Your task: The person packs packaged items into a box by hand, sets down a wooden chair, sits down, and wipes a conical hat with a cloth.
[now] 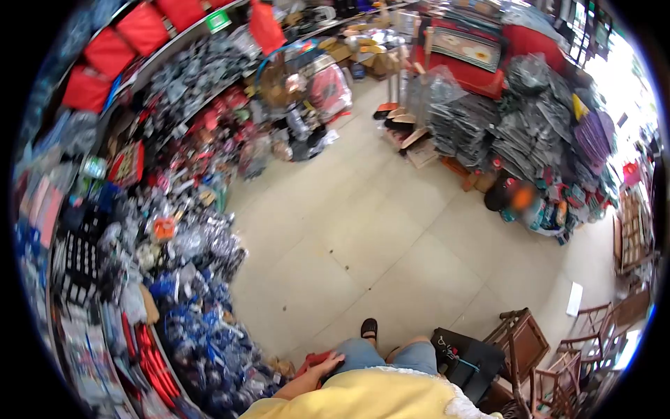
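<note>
Position: your bare left hand (326,365) lies low, at the outer edge of your left thigh, by the leg of your faded blue denim shorts (360,354). Fingers look near together and slightly curved; you may be touching the small dark object (332,374) beside them, but whether you grip anything, I cannot tell. Right hand out of view, so its state cannot be told.

Nearest thing: a soft-looking red item (311,360), just beyond the left hand on its outer side, partly hidden by it. What shows of its long axis slants forward and inward, roughly along your forearm. Your left is the nearer of the hands in view; contact with the red item is unclear.

Materials: your yellow cloth top (377,395), smooth, softly folded. Left of the arm, a loose heap of blue goods in crinkled clear plastic (202,342), glossy and irregular. Ahead, pale, smooth floor tiles (342,216) with thin joints and a few dark specks. By your right knee, a boxy black case (453,349) with a pale blue cord across it; beyond it, a brown wooden chair (529,342), tilted in view, with a flat panel and slender rails.
</note>
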A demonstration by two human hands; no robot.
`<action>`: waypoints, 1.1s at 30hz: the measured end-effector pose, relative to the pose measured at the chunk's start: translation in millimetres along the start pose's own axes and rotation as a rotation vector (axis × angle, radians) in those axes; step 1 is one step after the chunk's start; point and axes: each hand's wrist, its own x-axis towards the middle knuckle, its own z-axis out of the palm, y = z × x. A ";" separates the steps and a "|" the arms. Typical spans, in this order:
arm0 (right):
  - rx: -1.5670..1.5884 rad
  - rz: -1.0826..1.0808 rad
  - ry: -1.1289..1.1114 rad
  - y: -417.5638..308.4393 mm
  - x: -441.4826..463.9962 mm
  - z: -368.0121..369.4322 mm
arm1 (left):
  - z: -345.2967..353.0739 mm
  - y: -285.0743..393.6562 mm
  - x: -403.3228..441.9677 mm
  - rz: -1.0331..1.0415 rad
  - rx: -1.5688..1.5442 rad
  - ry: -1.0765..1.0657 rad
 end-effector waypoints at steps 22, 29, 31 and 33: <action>0.409 0.409 0.384 111.9 223.1 -347.9 | 264.1 582.9 236.2 0.367 0.582 -0.450; 0.564 0.545 0.529 174.4 268.1 -446.1 | 413.2 747.2 294.2 0.399 0.797 -0.614; 0.601 0.590 0.573 189.7 279.9 -481.5 | 455.9 797.4 307.2 0.412 0.857 -0.658; 0.637 0.633 0.611 205.5 288.7 -512.4 | 500.5 842.3 315.2 0.415 0.920 -0.702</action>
